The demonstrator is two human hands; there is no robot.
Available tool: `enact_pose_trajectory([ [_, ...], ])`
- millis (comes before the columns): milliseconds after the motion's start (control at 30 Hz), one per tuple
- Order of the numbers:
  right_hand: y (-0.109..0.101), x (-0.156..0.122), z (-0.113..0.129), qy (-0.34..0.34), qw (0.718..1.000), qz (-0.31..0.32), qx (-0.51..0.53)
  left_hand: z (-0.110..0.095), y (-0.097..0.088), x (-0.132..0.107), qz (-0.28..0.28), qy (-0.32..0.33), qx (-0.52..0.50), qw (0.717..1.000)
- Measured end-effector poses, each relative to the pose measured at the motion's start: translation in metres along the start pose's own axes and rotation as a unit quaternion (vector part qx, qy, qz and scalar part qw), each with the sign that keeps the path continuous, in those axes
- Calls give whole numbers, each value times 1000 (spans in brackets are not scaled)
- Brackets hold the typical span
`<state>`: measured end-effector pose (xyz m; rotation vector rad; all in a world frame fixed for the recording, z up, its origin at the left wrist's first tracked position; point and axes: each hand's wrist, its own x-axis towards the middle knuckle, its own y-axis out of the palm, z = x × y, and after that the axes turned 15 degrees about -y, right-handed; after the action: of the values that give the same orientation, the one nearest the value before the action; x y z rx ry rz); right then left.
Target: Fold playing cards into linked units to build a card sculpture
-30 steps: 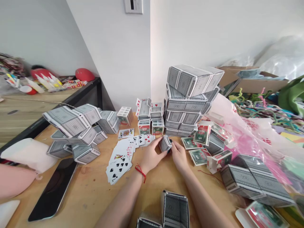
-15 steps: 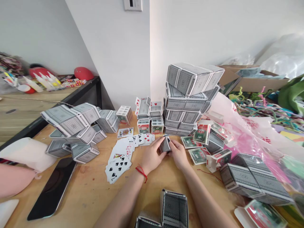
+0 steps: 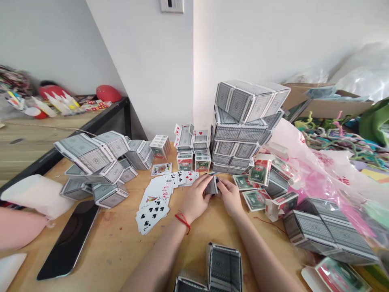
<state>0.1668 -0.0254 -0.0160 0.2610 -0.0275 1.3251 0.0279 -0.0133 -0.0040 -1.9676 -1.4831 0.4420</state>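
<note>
Head view: left grip and right grip were closed, fingers on either side of 1 small patterned card block, low over the bench, toward its back edge. Far-side fingertip contact couldn't be told. Step in hand looked like folding or squaring the block. Next move probably called for light, even pressure from both hands, so thin card edges didn't bend.
</note>
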Motion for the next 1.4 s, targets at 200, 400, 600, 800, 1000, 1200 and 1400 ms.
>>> enact_pose_trajectory([
  [200, -1, 0, -2, 21, 999, 18, 22, -1, -1, 1, 0, -13, -4, 1000],
  [400, -2, 2, 3, 48, 994, 27, 90, -4, -4, 0, -4, -7, -22, 1000],
  [600, 4, -1, 12, 103, 979, 79, 159, -7, -4, -2, -12, -13, -32, 999],
  [800, 6, -2, 9, 111, 973, 80, 184, -10, -4, -4, -2, -7, -41, 999],
  [1000, 7, -3, 8, 90, 989, 64, 103, -11, -5, -4, 16, -19, -45, 999],
  [1200, 6, -5, 4, 15, 999, 39, -24, -10, -5, -4, 7, -16, -51, 999],
  [1400, 3, -4, 2, -16, 996, 57, -67, -8, -5, -4, 11, -16, -49, 999],
])
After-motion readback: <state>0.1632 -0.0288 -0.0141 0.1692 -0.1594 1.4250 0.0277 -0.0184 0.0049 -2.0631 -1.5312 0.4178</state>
